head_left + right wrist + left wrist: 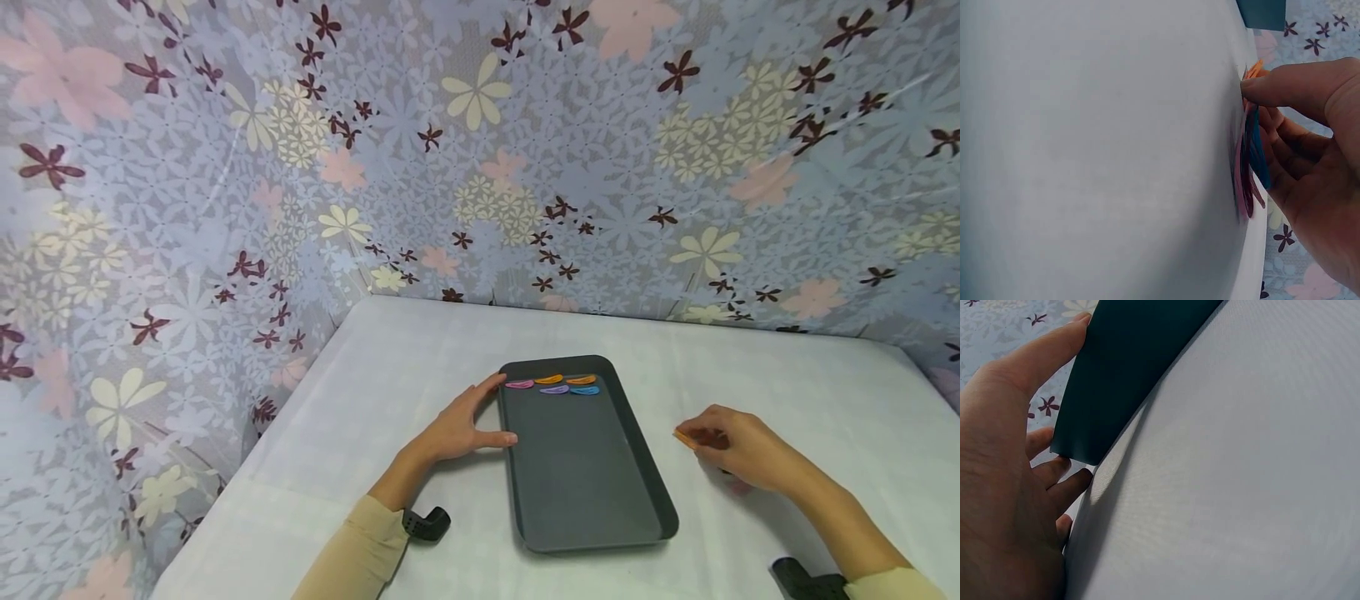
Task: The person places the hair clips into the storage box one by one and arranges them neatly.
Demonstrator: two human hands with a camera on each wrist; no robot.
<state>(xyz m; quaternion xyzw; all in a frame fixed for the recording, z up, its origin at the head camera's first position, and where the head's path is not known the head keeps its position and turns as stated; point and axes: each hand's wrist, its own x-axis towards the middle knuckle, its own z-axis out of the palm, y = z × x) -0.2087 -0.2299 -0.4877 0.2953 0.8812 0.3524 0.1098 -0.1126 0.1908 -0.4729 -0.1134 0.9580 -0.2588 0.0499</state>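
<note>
A dark grey rectangular tray [585, 475] lies on the white-covered table. My left hand [453, 425] rests along its left side, thumb over the rim and fingers spread toward the far corner. Near the tray's far end lie several snap hair clips: one pink [519, 385], two orange [581, 380], one purple [554, 390] and one blue [584, 391]. Right of the tray, my right hand [746, 448] pinches an orange hair clip [683, 439] between thumb and fingers. Under that hand, the right wrist view shows more clips, blue [1260, 159] and pink [1239, 181] among them, partly hidden.
A white cloth [375, 375] covers the table. Behind it and at the left hangs a flower-patterned cloth [480, 183]. Each wrist wears a black camera mount, such as the left one [427, 526].
</note>
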